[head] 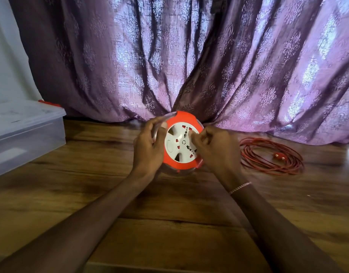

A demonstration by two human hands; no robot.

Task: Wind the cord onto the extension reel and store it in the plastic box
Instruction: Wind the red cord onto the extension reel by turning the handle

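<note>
At centre, before the purple curtain point(189, 56): extension reel point(177, 149), upright on edge, underside hidden. Plastic box point(28, 134), far left, cut by the frame. Red cord point(250, 156), loose coil on the wood-grain surface point(169, 203), right of the reel and apart from it. Left hand point(148, 143), blurred, grips the reel's left rim. Right hand point(215, 148), fingers curled on the white face; what it grasps, if anything, cannot be told.

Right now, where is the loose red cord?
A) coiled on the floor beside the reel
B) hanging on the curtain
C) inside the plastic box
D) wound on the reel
A: the red cord lies in a loose coil on the wooden floor, to the right of the reel.
</note>
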